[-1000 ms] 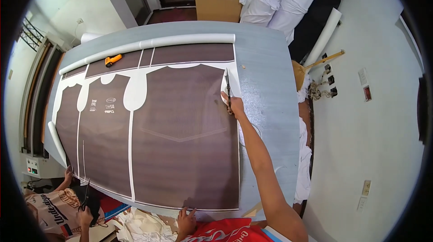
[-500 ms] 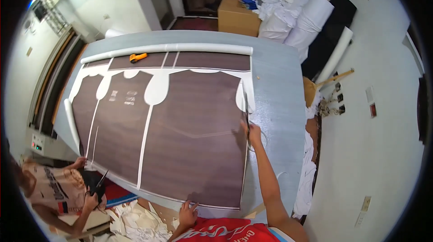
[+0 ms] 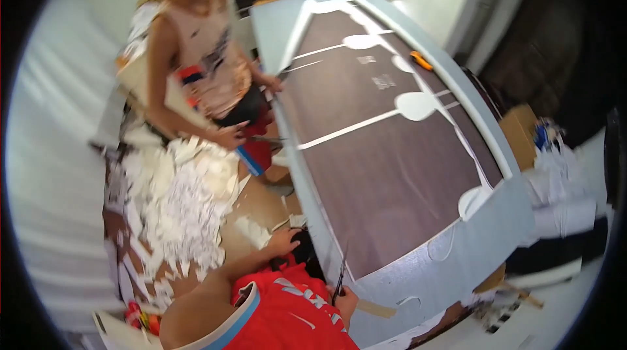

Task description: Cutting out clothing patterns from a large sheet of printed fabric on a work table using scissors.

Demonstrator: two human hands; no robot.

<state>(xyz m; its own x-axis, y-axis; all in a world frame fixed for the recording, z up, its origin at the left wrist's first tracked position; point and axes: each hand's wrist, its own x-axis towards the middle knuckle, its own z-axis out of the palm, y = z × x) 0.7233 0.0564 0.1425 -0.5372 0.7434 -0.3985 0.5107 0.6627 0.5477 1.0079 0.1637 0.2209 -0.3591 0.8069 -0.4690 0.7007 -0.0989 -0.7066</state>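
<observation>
My right hand is closed on a pair of scissors. Their dark blades point up beside the near corner of a large dark brown sheet printed with garment-shaped panels. White bands and rounded white gaps separate the panels. Off the table's near edge, my left hand is by my waist against something black. Its fingers look loosely stretched, and I see nothing held in them.
A co-worker stands at the left side of the blue-grey table, one hand holding scissors. A white roll and an orange tool lie along the far side. White scraps heap on the floor.
My view has swung left. The scissors in my right hand have come from the sheet's right edge to its near corner. My left hand has left the sheet's near edge.
</observation>
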